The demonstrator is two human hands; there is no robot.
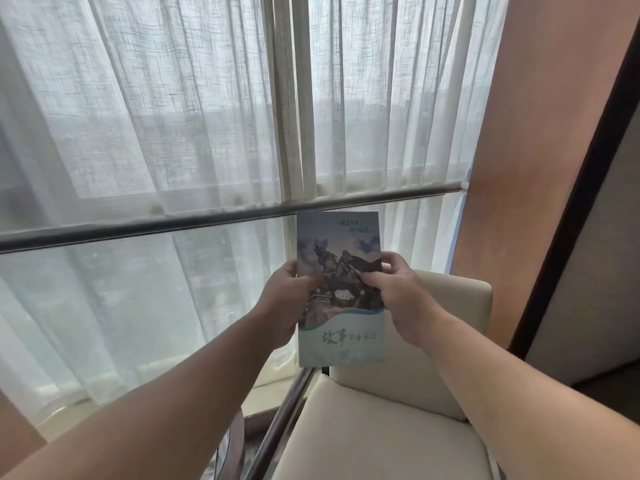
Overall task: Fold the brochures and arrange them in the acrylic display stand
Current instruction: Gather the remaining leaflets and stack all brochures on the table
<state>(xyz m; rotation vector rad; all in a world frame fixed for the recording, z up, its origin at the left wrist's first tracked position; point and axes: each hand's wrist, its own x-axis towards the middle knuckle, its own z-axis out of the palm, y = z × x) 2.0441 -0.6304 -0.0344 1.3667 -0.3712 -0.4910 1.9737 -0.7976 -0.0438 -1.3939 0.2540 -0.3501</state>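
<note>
Upright, a brochure (341, 237) held at frame centre.
Left hand (281, 304) and right hand (401, 299) each pinch a side edge; teal cover lettering reads "故事", the rest blurred.

Sheer white curtains (173, 116); cream chair (381, 427), glass tabletop (138, 306), brown wall panel (540, 116)

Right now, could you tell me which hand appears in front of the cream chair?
The right hand, gripping the brochure's right edge, overlaps the cream chair's back; the left hand shows against the glass.
</note>
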